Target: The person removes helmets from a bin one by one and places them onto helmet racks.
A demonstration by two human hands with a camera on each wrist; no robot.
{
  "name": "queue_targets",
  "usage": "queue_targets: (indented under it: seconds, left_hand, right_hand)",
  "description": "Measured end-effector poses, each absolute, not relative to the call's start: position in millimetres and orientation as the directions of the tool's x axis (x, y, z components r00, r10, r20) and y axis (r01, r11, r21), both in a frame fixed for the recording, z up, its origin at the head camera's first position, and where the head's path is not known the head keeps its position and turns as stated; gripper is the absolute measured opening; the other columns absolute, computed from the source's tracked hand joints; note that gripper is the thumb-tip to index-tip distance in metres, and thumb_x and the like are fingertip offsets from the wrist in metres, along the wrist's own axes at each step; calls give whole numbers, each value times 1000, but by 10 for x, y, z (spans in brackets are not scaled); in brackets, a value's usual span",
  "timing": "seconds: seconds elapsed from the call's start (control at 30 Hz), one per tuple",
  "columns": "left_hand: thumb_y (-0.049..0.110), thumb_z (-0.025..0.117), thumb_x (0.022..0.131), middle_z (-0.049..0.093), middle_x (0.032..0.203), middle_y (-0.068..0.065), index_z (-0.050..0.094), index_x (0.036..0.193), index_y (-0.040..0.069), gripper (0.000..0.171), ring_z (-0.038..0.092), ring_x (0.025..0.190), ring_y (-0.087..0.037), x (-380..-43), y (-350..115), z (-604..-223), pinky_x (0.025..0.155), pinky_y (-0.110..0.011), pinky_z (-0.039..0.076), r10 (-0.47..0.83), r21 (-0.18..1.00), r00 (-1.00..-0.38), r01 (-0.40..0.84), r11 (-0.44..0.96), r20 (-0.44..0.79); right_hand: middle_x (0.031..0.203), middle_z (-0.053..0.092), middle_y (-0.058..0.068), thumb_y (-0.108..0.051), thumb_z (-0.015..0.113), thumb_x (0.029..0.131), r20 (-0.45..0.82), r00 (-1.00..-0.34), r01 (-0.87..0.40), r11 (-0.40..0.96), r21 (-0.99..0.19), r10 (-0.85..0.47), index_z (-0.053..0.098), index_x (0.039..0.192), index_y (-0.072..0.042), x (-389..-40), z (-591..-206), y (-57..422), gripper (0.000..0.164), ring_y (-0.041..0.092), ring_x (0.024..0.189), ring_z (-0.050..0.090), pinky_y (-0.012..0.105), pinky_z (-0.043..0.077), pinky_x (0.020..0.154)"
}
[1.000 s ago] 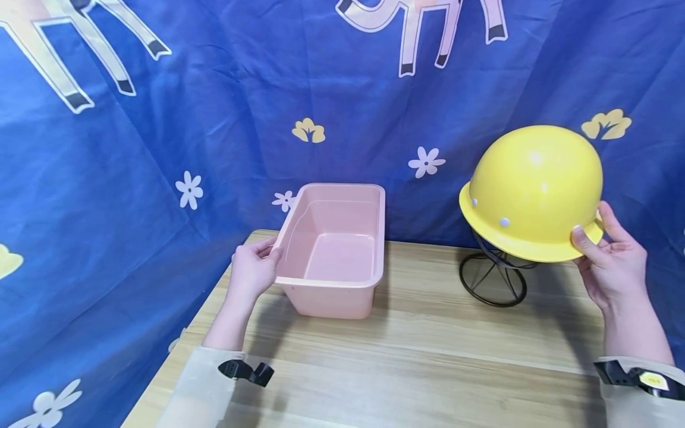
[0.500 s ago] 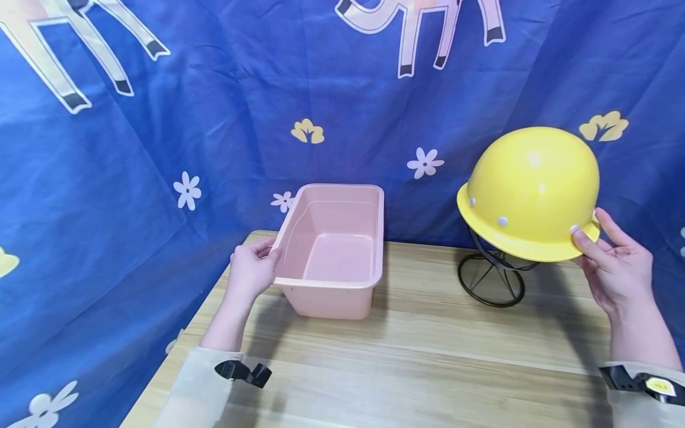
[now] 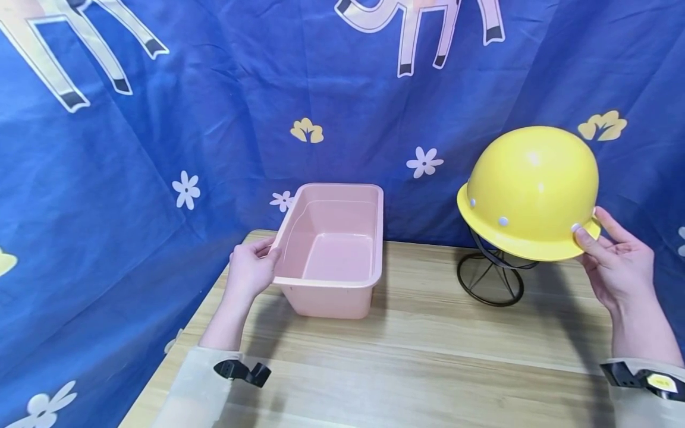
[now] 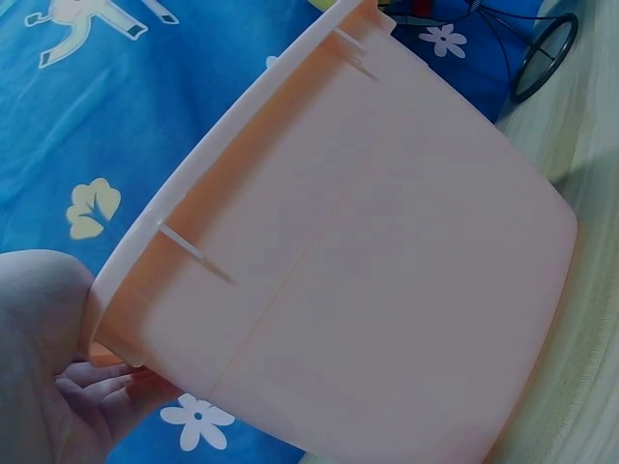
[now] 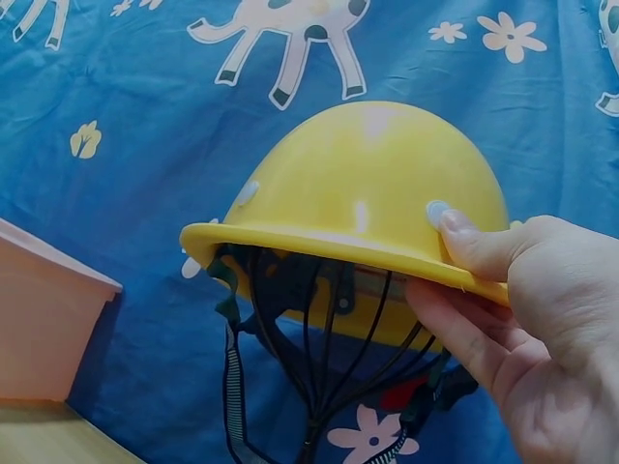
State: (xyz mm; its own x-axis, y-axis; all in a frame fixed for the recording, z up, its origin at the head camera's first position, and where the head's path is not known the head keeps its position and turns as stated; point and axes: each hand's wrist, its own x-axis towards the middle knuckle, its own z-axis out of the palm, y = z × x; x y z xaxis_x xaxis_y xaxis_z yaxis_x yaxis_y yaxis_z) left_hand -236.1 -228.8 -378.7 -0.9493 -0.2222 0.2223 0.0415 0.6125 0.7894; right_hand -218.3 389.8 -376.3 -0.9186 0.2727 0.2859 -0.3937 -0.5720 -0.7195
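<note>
A yellow hard hat (image 3: 532, 187) sits over a black wire stand (image 3: 489, 279) at the right of the table. My right hand (image 3: 618, 267) pinches its brim, thumb on top and fingers beneath. In the right wrist view, the hat's chin strap (image 5: 234, 387) hangs down beside the stand's wires (image 5: 324, 358). Left of the middle stands a pink plastic bin (image 3: 329, 300), with nothing inside it. My left hand (image 3: 251, 267) grips the bin's left rim near the front corner. From the left wrist, the bin's outer wall (image 4: 368, 251) fills most of the view.
A wooden table (image 3: 417, 380) carries the bin and the stand; its left edge runs diagonally beside my left arm. Right behind the table hangs a blue patterned cloth (image 3: 225, 107), which also closes off the left side. Black camera straps (image 3: 243, 371) circle both sleeves.
My right wrist has shifted slightly right and down, its fingers staying on the hat's brim. The hat, stand, bin and left hand hold their places apart from a slight drift of the view.
</note>
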Motion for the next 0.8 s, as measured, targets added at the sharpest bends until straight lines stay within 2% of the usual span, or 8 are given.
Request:
queue_targets:
  seconds: [0.47,0.7,0.8]
  left_hand:
    - [16,68,103,74,119,-24,68,139,0,40,72,115,-35,-2356,-2301,-3764,97,-49,57,-215,789,-952,40,613,216]
    - [17,67,103,75,117,-23,67,140,-1,41,72,114,-35,-2361,-2298,-3762,97,-50,57,-202,782,-956,42,622,212]
    - [17,67,103,75,116,-23,67,140,-1,42,72,114,-36,-2356,-2304,-3761,98,-50,58,-199,777,-958,37,628,206]
  right_hand:
    - [126,73,20,30,57,91,297,-913,-408,-610,-679,279,56,149,-2,-2208,-3793,3850,66,28,99,78,38,64,72]
    - [122,75,19,25,60,93,276,-924,-380,-583,-718,263,57,149,-5,-2164,-3795,3882,64,26,99,78,38,64,71]
    - [119,76,18,22,62,94,260,-933,-358,-558,-749,249,55,153,-8,-2139,-3788,3892,67,25,100,77,37,63,72]
